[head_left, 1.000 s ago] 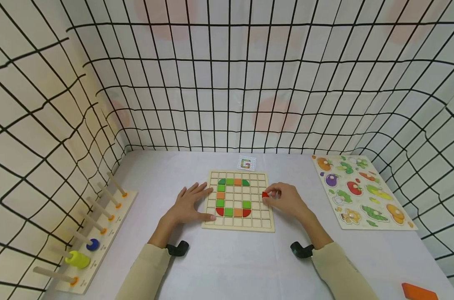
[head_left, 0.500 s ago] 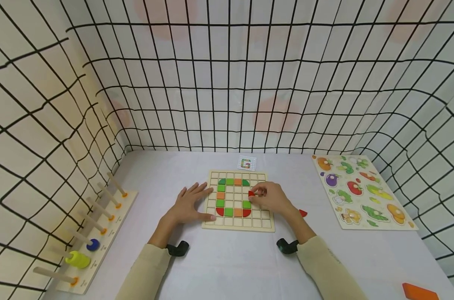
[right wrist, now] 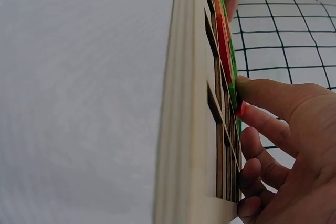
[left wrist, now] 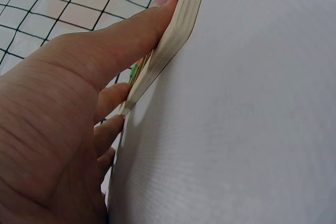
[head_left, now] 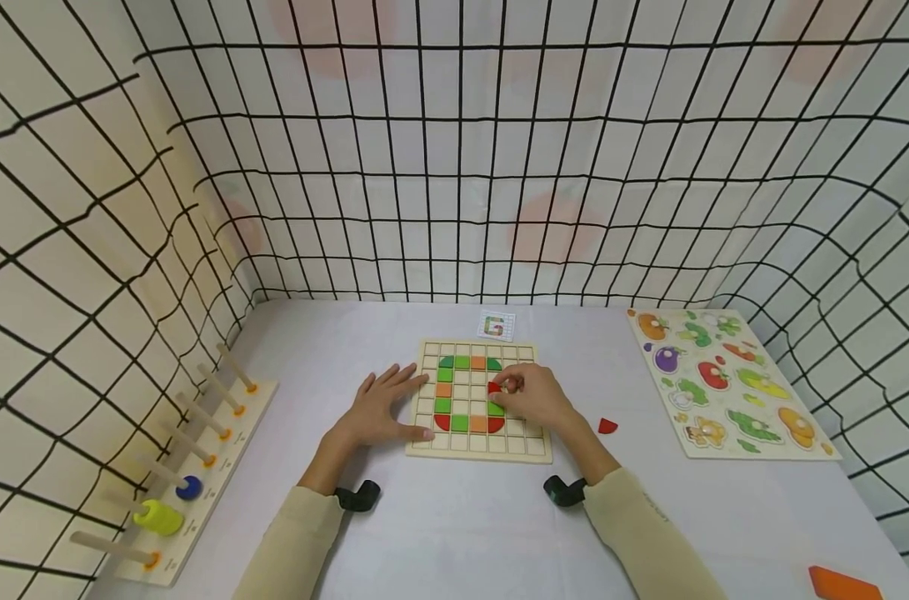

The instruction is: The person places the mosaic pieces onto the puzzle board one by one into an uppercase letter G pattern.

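A wooden grid board [head_left: 529,446] lies on the white table, with green, orange and red tiles set in its cells in a rounded C-like outline. My left hand [head_left: 379,408] rests at the board's left edge, fingers spread, the thumb [left wrist: 152,17] on its near corner. Over the right part of the outline, my right hand [head_left: 535,396] pinches a small red tile [head_left: 493,387] between thumb and index finger, just above a green tile. The right wrist view shows that red tile [right wrist: 241,108] mostly hidden behind the fingertips, close to the grid.
A loose red quarter-round tile [head_left: 607,426] lies right of the board. Behind it is a small pattern card [head_left: 496,326]. A vegetable puzzle [head_left: 731,387] lies at right, an orange block [head_left: 844,583] at front right. A peg stand [head_left: 199,500] stands at left; netting surrounds the table.
My right hand has moved left with the red tile, from the board's right edge to the outline. The loose red tile beside the board has come into sight. My left hand stays put.
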Demonstrator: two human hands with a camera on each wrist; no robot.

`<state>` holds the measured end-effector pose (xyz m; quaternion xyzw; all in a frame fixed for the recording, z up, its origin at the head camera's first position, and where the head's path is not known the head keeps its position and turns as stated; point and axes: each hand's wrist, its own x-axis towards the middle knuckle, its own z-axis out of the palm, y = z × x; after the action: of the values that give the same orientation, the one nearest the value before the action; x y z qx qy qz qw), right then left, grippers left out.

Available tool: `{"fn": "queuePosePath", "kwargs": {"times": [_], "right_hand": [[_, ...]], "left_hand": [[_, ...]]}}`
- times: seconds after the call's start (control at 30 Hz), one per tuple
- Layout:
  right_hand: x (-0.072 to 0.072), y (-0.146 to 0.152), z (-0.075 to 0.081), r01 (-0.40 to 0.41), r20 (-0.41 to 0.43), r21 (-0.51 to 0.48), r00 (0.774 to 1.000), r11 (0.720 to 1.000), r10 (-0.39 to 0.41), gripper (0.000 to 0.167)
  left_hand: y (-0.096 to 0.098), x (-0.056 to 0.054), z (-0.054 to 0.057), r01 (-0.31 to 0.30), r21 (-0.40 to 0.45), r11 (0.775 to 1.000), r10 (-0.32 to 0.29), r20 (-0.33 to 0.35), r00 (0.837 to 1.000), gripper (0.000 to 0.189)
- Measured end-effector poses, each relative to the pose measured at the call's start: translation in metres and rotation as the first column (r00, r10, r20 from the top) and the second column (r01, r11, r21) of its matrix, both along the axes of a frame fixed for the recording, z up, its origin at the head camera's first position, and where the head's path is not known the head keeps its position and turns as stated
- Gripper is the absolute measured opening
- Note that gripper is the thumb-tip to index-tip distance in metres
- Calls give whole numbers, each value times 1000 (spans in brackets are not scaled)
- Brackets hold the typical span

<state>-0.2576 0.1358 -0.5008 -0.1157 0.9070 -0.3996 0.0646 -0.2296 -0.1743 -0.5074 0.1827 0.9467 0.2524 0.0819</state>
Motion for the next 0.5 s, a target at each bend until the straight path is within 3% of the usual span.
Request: {"fn": "queuePosePath", "kwargs": {"times": [0.5], "right_hand": [[2,0,3,-15,14,15,1000,1000,15,21]], "left_hand": [[0,0,0,-2,3,1000,2,1,1000,98]]}}
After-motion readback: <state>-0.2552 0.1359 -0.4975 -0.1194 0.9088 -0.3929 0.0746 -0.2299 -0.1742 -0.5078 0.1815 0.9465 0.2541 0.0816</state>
